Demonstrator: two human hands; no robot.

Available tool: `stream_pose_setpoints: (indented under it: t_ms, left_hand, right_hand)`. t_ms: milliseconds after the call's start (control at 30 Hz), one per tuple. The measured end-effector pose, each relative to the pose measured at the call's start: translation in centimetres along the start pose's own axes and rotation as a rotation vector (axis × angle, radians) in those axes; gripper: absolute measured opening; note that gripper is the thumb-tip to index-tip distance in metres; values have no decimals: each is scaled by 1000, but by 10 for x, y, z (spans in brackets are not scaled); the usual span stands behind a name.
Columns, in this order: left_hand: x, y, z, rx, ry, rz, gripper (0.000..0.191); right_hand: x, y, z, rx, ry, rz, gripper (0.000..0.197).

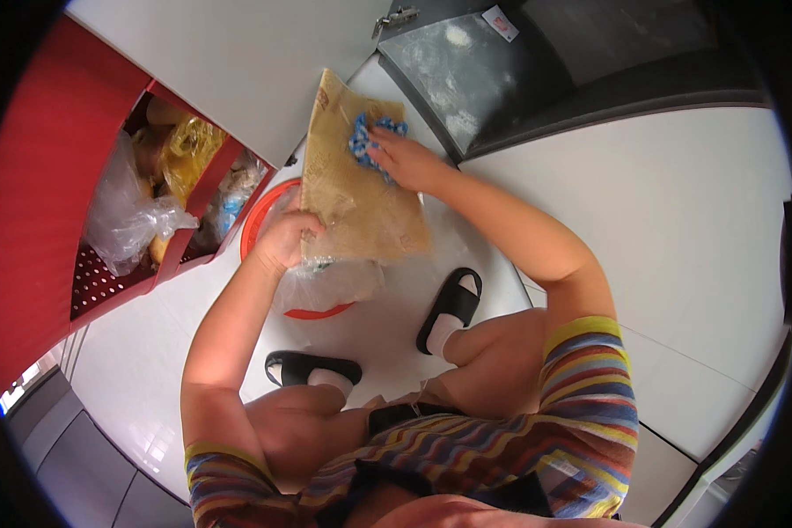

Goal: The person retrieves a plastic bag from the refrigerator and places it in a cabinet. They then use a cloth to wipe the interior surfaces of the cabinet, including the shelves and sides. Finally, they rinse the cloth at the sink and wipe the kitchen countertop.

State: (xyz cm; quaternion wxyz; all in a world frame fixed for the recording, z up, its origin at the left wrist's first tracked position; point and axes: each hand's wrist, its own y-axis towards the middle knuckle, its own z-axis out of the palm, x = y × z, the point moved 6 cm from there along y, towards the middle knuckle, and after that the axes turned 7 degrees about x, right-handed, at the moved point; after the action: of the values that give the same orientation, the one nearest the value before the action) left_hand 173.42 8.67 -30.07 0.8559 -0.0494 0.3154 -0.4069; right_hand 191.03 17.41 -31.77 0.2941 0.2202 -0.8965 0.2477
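A tan printed sheet or mat (363, 204) hangs tilted in front of me, above a red-rimmed bin (254, 214) lined with a clear plastic bag (330, 284). My left hand (289, 234) grips its lower left edge, thumb on the face. My right hand (406, 158) presses a crumpled blue-and-white cloth (369, 142) against the upper right part of the sheet. The fingertips of that hand are partly hidden in the cloth. What the sheet is made of I cannot tell.
An open dark cabinet (449, 79) with whitish smears on its bottom lies ahead, its white door (237, 59) swung left. At the left a red rack (214, 178) holds plastic bags (115, 218). Black slippers (452, 307) are on my feet on the pale floor.
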Motion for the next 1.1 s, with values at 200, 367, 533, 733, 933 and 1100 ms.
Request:
stream_pose_setpoints:
  t_ms: [200,367,533,733,933,1100]
  left_hand:
    - [11,8,-28,-79,-168,50,49]
    - [7,0,-17,-122,-225,49,42]
    - [-7,-11,9,-141,-74,-20,42]
    - [-16,-28,4,-189,43,-3,52]
    - [-6,-34,-13,-234,57,-59,46]
    - [2,-43,-22,-270,40,-81,53]
  right_hand:
    - [85,-69,38,37,-41,-320,47]
    - [82,-77,35,-60,-228,-397,45]
    - [-21,-57,21,-73,-44,128,27]
    - [-37,-2,-76,-452,-326,224,18]
    - [-141,12,-49,88,-504,768,38]
    - [-164,1,-2,-656,-81,1058,59]
